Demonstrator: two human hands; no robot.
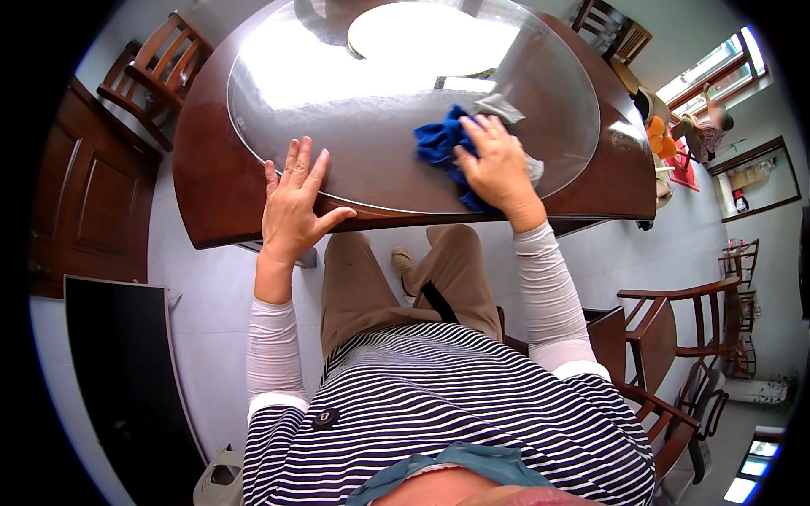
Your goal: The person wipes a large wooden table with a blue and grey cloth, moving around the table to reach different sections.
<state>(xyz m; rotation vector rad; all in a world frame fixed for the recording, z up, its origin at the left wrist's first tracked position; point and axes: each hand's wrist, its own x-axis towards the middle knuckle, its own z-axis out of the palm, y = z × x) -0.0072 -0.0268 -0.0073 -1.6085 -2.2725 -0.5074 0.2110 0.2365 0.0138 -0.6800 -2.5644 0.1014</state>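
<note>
My right hand (pixel 496 165) presses a crumpled blue cloth (pixel 440 140) down on the round glass turntable (pixel 371 160), its fingers curled over the fabric. A grey piece of cloth (pixel 499 107) sticks out beyond the fingertips, and more grey shows beside the wrist. Whether the blue and grey are one cloth or two, I cannot tell. My left hand (pixel 291 201) lies with fingers spread at the near left edge of the dark wooden table (pixel 207 169), fingertips by the glass rim. It holds nothing.
Bright glare covers the far glass, where a pale round shape (pixel 422 34) shows. Wooden chairs (pixel 164 67) stand at the far left, and another chair (pixel 675 325) at the right. A black flat panel (pixel 126 371) is at the lower left. Another person (pixel 711 131) is far off at right.
</note>
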